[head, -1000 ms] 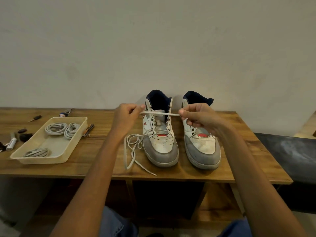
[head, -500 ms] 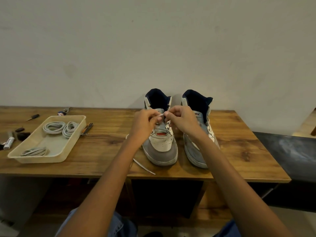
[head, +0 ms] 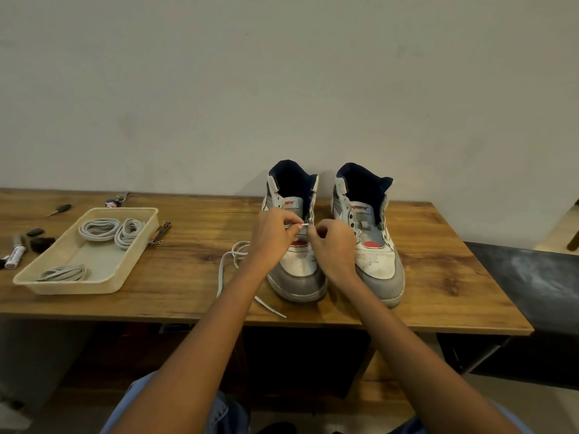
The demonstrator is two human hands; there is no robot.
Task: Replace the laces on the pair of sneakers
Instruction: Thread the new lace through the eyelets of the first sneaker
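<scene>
White flat lace (head: 230, 264) is floppy, so we pinch its stiff tip (head: 304, 225) with left hand (head: 272, 238) and right hand (head: 332, 245) grips.

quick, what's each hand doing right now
Left hand: pinching the white lace near its tip.
Right hand: fingers curled, pinching the same lace tip.

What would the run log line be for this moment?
stage: lacing left sneaker | left hand: pinches lace tip | right hand: at eyelets | right sneaker: unlaced

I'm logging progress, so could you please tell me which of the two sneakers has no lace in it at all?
The right sneaker: its eyelets are bare. The left sneaker, under both hands, has a white lace trailing from it.
</scene>
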